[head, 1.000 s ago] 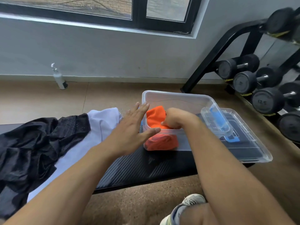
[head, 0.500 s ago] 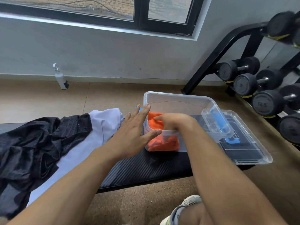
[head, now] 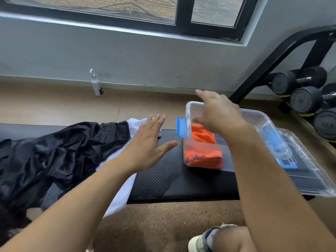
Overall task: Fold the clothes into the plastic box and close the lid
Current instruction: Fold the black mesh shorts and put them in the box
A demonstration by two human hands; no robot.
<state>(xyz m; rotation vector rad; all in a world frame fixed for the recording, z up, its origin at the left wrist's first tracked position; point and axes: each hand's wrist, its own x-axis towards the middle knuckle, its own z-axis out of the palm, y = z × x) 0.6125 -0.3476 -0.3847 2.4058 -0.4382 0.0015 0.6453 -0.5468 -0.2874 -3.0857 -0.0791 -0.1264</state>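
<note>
Only 1 orange garment [head: 203, 157] folded into the plastic box [head: 254, 116] at the table's right end so far, lid [head: 309, 171] off beside it, black [head: 54, 157] and white [head: 123, 190] clothes left, both hands [head: 147, 142] [head: 220, 113] spread, holding nothing.

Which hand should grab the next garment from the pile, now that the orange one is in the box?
Left, probably. The left hand hovers open beside the white garment and black mesh garment. The right hand is over the plastic box, farther from the pile.
</note>
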